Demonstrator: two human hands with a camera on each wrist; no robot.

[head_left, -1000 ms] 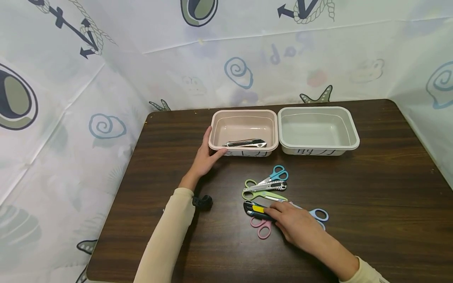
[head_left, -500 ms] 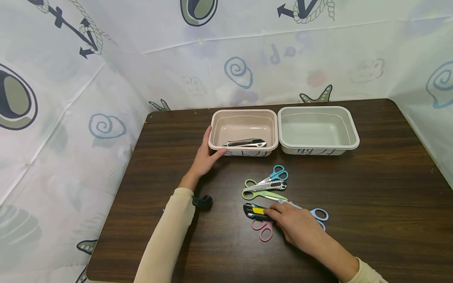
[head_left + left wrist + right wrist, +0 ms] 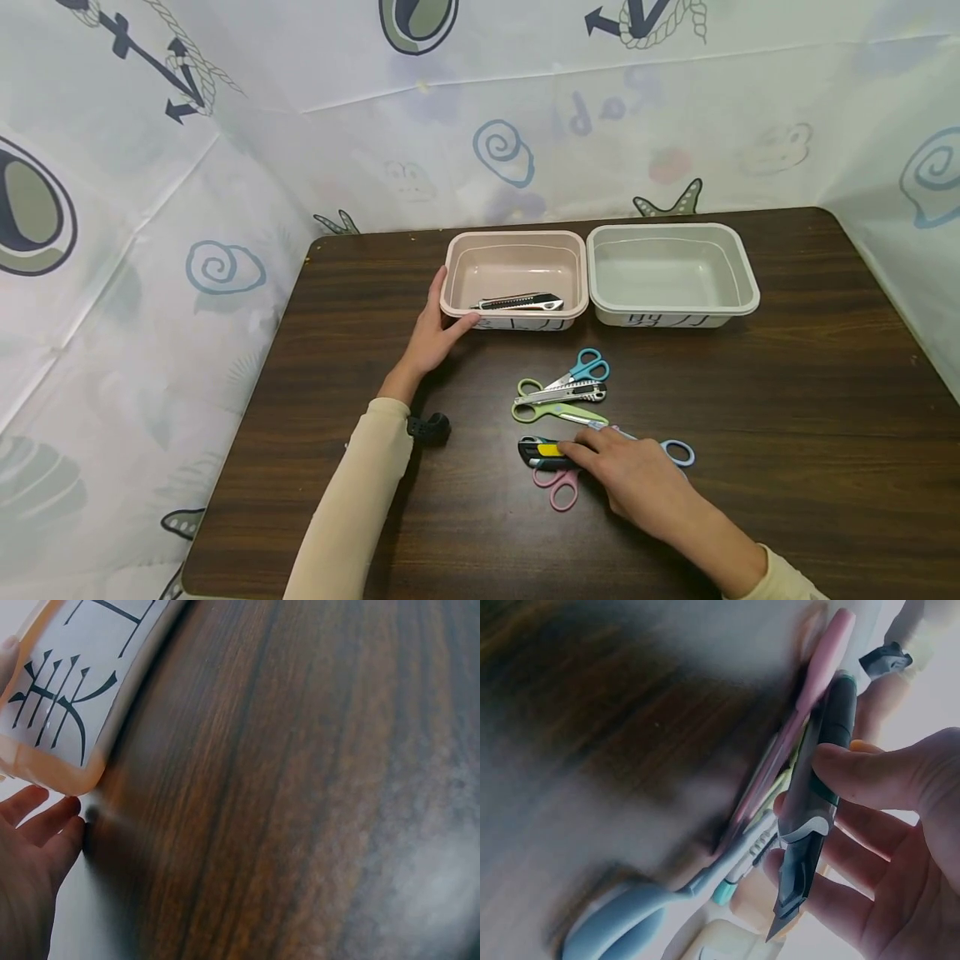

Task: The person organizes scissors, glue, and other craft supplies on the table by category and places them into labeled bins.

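Two hands: both engaged at the counter.
Cutter: pinched between the thumb and fingers of the right hand; its left end has been swung slightly toward the near edge within the last second, overlapping the pink scissors as seen from above.
Pink scissors: nudged slightly nearer too.
Grip on the cutter: apparently established, though separation from the scissors is judged incomplete.
Right hand: extended from the near right, back upward.
Left hand: loosely spread, nothing enclosed, laid unmoved against the pink bin's near left corner.

Black-and-yellow cutter, pink scissors, pale pink bin, brown wood-grain tabletop
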